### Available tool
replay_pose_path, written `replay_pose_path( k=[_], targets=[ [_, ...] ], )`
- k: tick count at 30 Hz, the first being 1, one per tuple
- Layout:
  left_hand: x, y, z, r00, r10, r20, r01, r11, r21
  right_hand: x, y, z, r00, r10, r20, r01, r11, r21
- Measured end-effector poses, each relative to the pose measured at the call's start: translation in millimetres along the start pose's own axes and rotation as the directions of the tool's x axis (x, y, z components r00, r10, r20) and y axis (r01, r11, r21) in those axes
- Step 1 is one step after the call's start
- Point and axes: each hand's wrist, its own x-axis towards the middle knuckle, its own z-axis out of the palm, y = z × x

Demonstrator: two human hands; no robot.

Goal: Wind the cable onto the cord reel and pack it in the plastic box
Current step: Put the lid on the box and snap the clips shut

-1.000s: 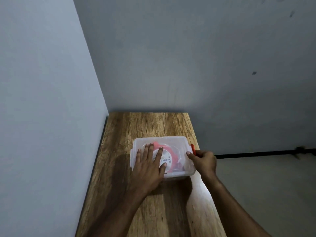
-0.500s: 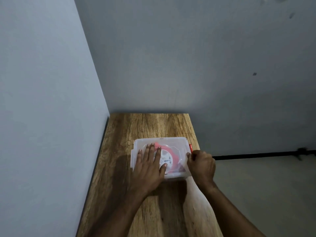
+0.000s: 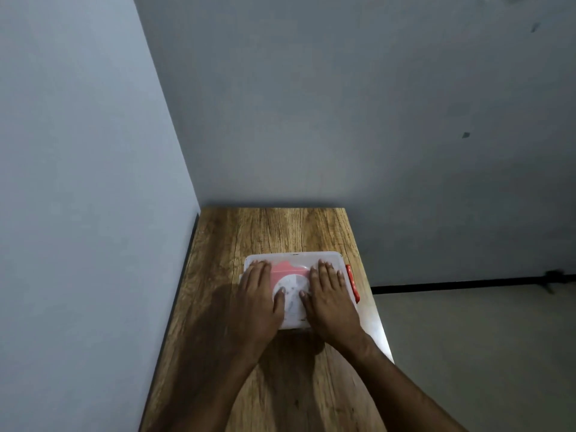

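Two grey walls [image 3: 343,104] meet in a corner, and a narrow wooden table [image 3: 274,232] stands pushed into this corner, its left edge along the left wall and its far edge against the back wall. To the right of the table the floor [image 3: 467,353] is pale, with a dark strip [image 3: 467,280] running along the bottom of the back wall.

On the table, nearer to its right edge than to its left, lies a clear plastic box [image 3: 296,258] with its lid on. Both forearms of the person reach from the near side over the wood to this box. The left hand [image 3: 260,302] lies flat on the left part of the lid, palm down, fingers stretched and close together, holding nothing. The right hand [image 3: 332,302] lies in the same way on the right part of the lid, open and flat, also gripping nothing. The two thumbs point toward each other and are a little apart.

Between the hands, through the lid, the cord reel [image 3: 291,286] shows inside the box: a pink body with a round white label in the middle. The cable itself I cannot make out. On the right side of the box, just beside the right hand, a red latch [image 3: 352,282] lies along the edge.
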Motion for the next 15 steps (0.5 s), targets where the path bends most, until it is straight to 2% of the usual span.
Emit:
replay_pose_path(
  k=[2, 3, 4, 5, 6, 7, 8, 9, 13, 15],
  targets=[
    [-0.3, -9.3, -8.2, 0.971, -0.225, -0.086, 0.213, 0.968, -0.131, 0.8, -1.5, -1.7, 1.0, 0.015, 0.013, -0.015, 1.0, 0.016],
    [-0.3, -15.1, -11.9, 0.921, -0.388, -0.021, 0.37, 0.892, -0.259, 0.8, -2.1, -2.5, 0.999, 0.025, 0.023, -0.026, 0.999, 0.021],
    [-0.9, -21.2, -13.5, 0.838, -0.531, 0.128, 0.537, 0.758, -0.371, 0.7, -2.5, -3.2, 0.999, 0.035, 0.034, -0.036, 0.999, 0.026],
    [-1.4, -26.4, -14.3, 0.739, -0.597, 0.311, 0.666, 0.58, -0.468, 0.5, -2.7, -3.3, 0.998, 0.038, 0.041, -0.039, 0.999, 0.028],
    [-2.1, -30.4, -15.4, 0.65, -0.596, 0.47, 0.744, 0.376, -0.553, 0.2, -3.1, -3.7, 0.998, 0.037, 0.045, -0.038, 0.999, 0.024],
    [-3.4, -33.1, -17.0, 0.596, -0.553, 0.582, 0.771, 0.191, -0.608, 0.4, -3.9, -4.4, 0.998, 0.038, 0.052, -0.039, 0.999, 0.019],
    [-4.6, -35.4, -17.3, 0.573, -0.504, 0.646, 0.771, 0.066, -0.633, 0.4, -4.7, -5.4, 0.997, 0.041, 0.06, -0.042, 0.999, 0.014],
    [-4.2, -36.8, -16.0, 0.567, -0.476, 0.672, 0.766, 0.005, -0.643, 0.7, -5.1, -5.9, 0.997, 0.044, 0.06, -0.045, 0.999, 0.015],
    [-4.0, -40.6, -6.1, 0.57, -0.471, 0.673, 0.746, -0.045, -0.664, -0.5, -6.4, -7.8, 0.998, 0.048, 0.045, -0.048, 0.999, 0.014],
    [-4.9, -40.5, -3.7, 0.578, -0.528, 0.622, 0.708, -0.055, -0.704, -0.5, -6.2, -8.6, 0.998, 0.046, 0.044, -0.046, 0.999, 0.009]
  ],
)
